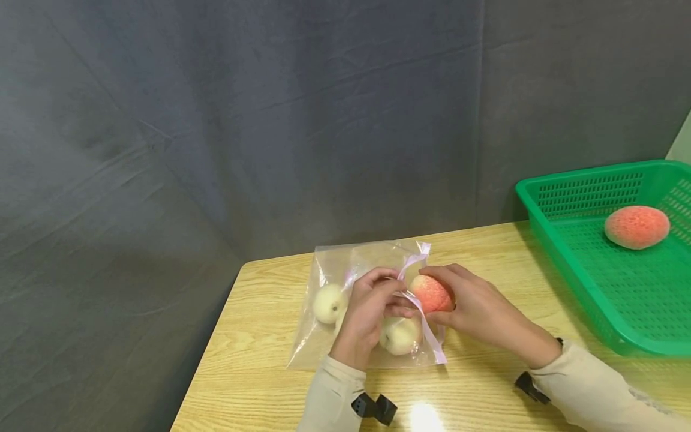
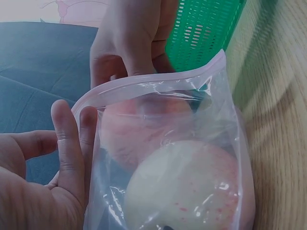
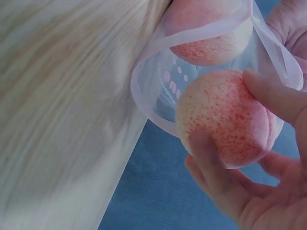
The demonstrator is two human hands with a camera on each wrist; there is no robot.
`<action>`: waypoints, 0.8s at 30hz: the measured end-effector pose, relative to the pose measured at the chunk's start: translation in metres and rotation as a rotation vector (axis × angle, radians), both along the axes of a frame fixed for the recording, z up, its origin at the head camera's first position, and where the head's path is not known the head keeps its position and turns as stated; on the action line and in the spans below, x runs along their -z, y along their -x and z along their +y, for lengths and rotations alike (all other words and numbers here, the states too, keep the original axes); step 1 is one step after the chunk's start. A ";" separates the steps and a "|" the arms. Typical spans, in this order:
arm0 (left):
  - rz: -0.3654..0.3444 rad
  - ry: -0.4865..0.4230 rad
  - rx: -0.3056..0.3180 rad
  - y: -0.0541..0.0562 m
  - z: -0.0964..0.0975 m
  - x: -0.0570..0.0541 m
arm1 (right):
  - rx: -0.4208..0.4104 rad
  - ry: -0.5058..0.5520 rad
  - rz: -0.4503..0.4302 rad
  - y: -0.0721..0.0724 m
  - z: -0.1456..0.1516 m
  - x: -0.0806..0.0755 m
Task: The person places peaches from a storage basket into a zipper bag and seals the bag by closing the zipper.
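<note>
A clear zip bag (image 1: 372, 255) with a pink seal strip lies on its side on the table. Several pale peaches, among them one peach (image 1: 328, 303) near the closed end and another (image 1: 400, 337) near the mouth, show through the plastic. My left hand (image 1: 368, 312) holds the upper edge of the mouth, which gapes in the right wrist view. In my right hand (image 1: 483, 309) is a red-speckled peach (image 3: 225, 117), gripped between thumb and fingers right at the opening. Through the plastic, the left wrist view shows this peach behind a paler one.
A green plastic basket (image 1: 574, 270) stands on the right of the wooden table (image 1: 259, 318), with one pink-red peach (image 1: 637, 227) inside. Dark grey cloth (image 1: 345, 120) hangs behind the table and along its left side.
</note>
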State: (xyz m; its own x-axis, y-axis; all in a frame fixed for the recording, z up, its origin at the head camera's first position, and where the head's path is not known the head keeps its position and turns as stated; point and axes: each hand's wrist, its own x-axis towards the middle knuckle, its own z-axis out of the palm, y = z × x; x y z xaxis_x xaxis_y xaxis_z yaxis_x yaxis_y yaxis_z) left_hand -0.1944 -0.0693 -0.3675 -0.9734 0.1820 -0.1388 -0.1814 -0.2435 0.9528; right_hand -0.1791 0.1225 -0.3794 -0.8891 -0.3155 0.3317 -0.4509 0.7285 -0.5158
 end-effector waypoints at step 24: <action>0.026 -0.017 0.004 0.002 -0.004 0.000 | 0.010 0.098 -0.066 0.004 -0.007 -0.007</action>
